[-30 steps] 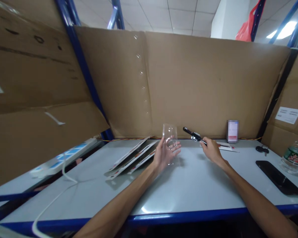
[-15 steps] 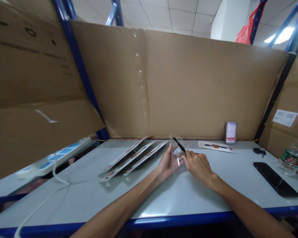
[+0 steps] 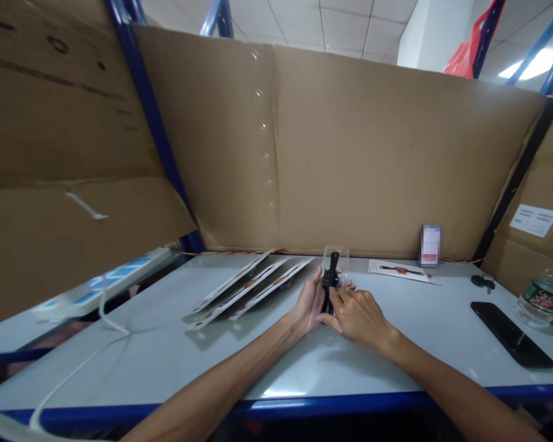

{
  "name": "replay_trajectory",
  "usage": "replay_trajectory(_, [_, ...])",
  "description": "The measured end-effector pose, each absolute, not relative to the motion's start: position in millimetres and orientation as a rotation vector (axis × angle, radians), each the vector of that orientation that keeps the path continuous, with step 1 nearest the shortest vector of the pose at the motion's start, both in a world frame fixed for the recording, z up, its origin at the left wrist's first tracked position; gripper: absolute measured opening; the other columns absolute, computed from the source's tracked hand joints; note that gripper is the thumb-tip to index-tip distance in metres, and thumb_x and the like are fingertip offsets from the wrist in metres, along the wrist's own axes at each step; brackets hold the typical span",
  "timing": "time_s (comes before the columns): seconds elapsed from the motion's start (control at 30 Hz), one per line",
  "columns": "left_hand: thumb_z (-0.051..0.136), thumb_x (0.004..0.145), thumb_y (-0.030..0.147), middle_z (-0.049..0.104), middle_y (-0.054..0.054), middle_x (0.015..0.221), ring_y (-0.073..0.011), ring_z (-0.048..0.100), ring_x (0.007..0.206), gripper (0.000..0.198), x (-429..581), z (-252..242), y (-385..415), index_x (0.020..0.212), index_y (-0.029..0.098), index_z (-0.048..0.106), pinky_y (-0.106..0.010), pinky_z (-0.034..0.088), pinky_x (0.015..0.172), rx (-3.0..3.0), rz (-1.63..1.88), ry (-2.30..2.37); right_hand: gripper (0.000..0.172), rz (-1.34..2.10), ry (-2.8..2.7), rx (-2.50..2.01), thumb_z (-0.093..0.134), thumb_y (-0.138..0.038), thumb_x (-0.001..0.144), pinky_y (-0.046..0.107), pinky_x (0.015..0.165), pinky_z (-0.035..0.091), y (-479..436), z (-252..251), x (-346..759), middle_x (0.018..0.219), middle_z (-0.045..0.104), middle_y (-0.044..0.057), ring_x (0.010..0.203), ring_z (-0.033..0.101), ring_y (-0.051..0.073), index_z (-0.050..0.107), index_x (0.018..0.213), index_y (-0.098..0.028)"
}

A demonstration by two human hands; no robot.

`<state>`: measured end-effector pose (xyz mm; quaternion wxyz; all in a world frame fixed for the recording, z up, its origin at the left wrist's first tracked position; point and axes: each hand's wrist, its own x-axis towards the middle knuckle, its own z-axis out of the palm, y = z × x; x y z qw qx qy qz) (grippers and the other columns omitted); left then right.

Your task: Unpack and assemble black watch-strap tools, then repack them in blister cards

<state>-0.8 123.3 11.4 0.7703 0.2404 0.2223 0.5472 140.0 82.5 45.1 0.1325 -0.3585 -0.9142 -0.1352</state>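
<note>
Cardboard sheet (image 3: pixel 350 159) upright at back, prob. as screen; blocks reach past tabletop (image 3: pixel 396 350). 3 printed cards (image 3: pixel 246 290) to L, slanted side by side, prob. spaced for easy reach; limit room beside L hand (image 3: pixel 308 302). L hand part-open, cupped round clear tray (image 3: pixel 344 264), likely to steady it w/ R hand (image 3: pixel 359 316) busy. R hand half-curled, fingers on blk tool (image 3: pixel 332 270); gripping or only pressing, can't tell. Tool lengthwise at tray, lower part hidden by R fingers. Well R, out of way: bottle (image 3: pixel 544 294), phone (image 3: pixel 511 334), keys (image 3: pixel 483 282).
</note>
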Motion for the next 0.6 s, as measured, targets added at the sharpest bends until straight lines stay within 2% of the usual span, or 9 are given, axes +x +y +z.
replay_trajectory(0.13, [0.04, 0.097, 0.049, 0.071, -0.013, 0.089, -0.0234, 0.071, 0.076, 0.043, -3.0, 12.1, 124.3, 0.109, 0.014, 0.062, -0.039, 0.058, 0.076, 0.479, 1.134, 0.469, 0.045, -0.269, -2.537, -0.985, 0.038, -0.049, 0.102, 0.027, 0.066, 0.042, 98.4, 48.6, 149.9, 0.095, 0.073, 0.009, 0.081, 0.068, 0.02, 0.07, 0.1, -0.018])
replay_trajectory(0.23, [0.038, 0.098, 0.047, 0.07, -0.017, 0.094, -0.0254, 0.072, 0.083, 0.042, -4.8, 13.3, 126.1, 0.108, 0.013, 0.06, -0.042, 0.058, 0.079, 0.451, 1.169, 0.474, 0.047, -0.269, -2.275, -1.241, 0.033, -0.042, 0.104, 0.026, 0.069, 0.037, 127.5, 61.8, 177.1, 0.092, 0.074, 0.008, 0.082, 0.067, 0.018, 0.072, 0.091, -0.02])
replay_trajectory(0.33, [0.036, 0.098, 0.048, 0.069, -0.021, 0.1, -0.0285, 0.072, 0.091, 0.043, -7.6, 15.7, 126.9, 0.108, 0.012, 0.058, -0.043, 0.058, 0.081, 0.446, 1.207, 0.533, 0.046, -0.301, -2.096, -1.633, 0.029, -0.039, 0.104, 0.027, 0.072, 0.038, 162.3, 70.8, 219.3, 0.098, 0.073, 0.011, 0.091, 0.067, 0.022, 0.071, 0.101, -0.02])
replay_trajectory(0.43, [0.034, 0.099, 0.048, 0.068, -0.023, 0.102, -0.0287, 0.072, 0.092, 0.045, -11.2, 19.1, 127.2, 0.111, 0.012, 0.057, -0.042, 0.06, 0.079, 0.441, 1.24, 0.591, 0.037, -0.144, -2.21, -1.995, 0.036, -0.031, 0.101, 0.03, 0.08, 0.041, 188.0, 64.5, 255.5, 0.116, 0.07, 0.015, 0.109, 0.063, 0.026, 0.067, 0.119, -0.018])
replay_trajectory(0.6, [0.028, 0.1, 0.047, 0.069, -0.021, 0.098, -0.0275, 0.072, 0.091, 0.047, -16.9, 27.6, 126.4, 0.11, 0.012, 0.057, -0.04, 0.061, 0.077, 0.452, 1.296, 0.646, 0.037, 0.053, -2.328, -2.061, 0.054, -0.037, 0.094, 0.037, 0.088, 0.045, 201.5, 39.3, 262.8, 0.124, 0.065, 0.022, 0.117, 0.058, 0.034, 0.07, 0.112, -0.01])
